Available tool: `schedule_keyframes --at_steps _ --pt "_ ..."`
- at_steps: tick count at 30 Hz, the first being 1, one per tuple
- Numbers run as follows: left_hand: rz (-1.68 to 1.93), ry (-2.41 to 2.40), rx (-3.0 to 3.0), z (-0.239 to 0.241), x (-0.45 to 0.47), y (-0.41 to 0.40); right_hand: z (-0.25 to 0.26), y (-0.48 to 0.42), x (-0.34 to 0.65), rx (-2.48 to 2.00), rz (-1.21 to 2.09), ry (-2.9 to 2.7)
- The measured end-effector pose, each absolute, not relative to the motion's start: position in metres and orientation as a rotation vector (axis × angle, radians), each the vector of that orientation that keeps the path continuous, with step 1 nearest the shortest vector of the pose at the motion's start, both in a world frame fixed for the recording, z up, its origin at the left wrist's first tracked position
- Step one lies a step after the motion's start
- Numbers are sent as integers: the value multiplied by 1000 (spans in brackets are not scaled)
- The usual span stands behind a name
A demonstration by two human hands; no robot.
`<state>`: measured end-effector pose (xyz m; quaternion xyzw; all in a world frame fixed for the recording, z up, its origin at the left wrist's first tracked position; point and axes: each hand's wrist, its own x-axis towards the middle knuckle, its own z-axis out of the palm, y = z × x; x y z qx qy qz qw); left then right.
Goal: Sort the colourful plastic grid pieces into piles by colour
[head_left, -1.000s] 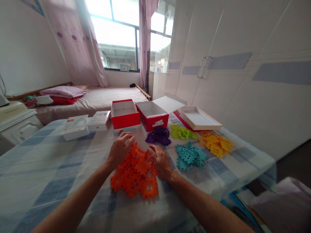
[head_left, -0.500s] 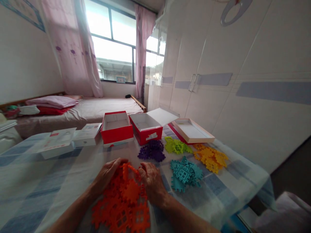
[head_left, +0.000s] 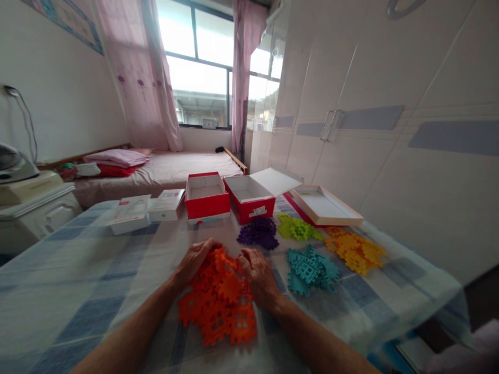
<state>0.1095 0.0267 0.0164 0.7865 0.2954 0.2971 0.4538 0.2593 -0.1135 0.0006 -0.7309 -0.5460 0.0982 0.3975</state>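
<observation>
A pile of flat orange interlocking plastic tiles [head_left: 218, 306] lies on the checked tablecloth in front of me. My left hand [head_left: 194, 259] cups the pile's left far edge, fingers curled over the tiles. My right hand [head_left: 259, 275] presses against the pile's right side, fingers bent round the tiles. Beyond lie separate heaps of purple tiles [head_left: 259, 232], green tiles [head_left: 298, 228], teal tiles [head_left: 310, 266] and yellow-orange tiles [head_left: 354, 249].
Two open red boxes [head_left: 206, 196] [head_left: 249, 198] and a shallow tray-like lid [head_left: 325, 205] stand at the table's far side, with two white boxes [head_left: 130, 213] to the left. The table's right edge [head_left: 448, 296] drops off. A bed, window and wardrobes lie behind.
Both hands stayed on the orange pile, gathering it closer together. The camera tilted and shifted, so the view wandered.
</observation>
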Motion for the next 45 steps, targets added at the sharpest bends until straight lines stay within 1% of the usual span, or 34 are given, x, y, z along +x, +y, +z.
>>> schedule_keyframes --at_steps 12,36,45 --pt "718 699 1966 9 110 31 1 -113 258 -1868 234 -1395" --pt "677 746 2005 21 108 25 5 -118 253 -1839 239 -1431" --pt "657 712 1999 9 107 36 3 -117 252 -1860 207 -1412"
